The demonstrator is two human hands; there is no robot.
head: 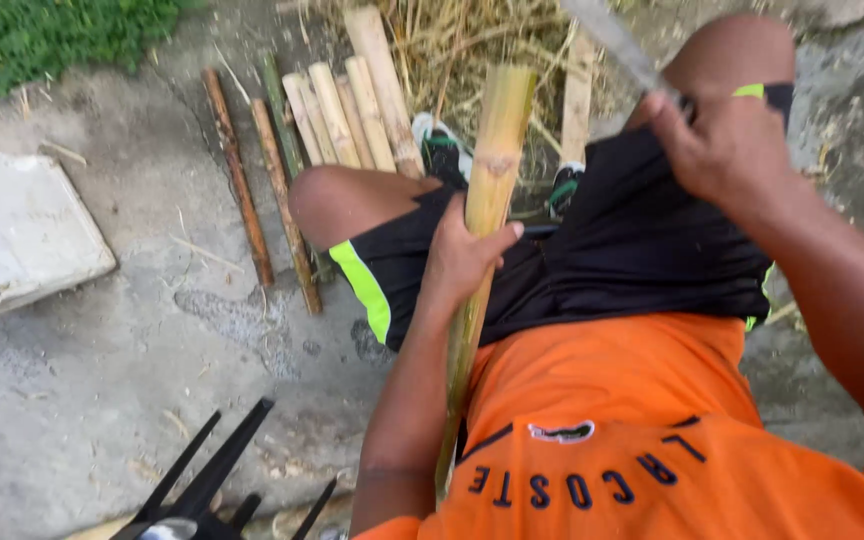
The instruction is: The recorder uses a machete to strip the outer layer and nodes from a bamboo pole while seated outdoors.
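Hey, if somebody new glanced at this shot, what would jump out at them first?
Probably the long bamboo strip standing upright in the middle, gripped by the left hand between the knees. Next, the right hand at upper right, raised with a blurred blade. Behind them, a row of cut bamboo pieces lies on the concrete ground, near dry straw.

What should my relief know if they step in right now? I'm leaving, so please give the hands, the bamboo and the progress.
Left hand: gripping a split bamboo piece, upright between the knees.
Right hand: raised, holding a long blade above the bamboo, not touching it.
Cut bamboo lengths lie side by side on the concrete ground ahead; two darker sticks lie beside them.
Done: several lengths lie cut.
Left: the held piece.
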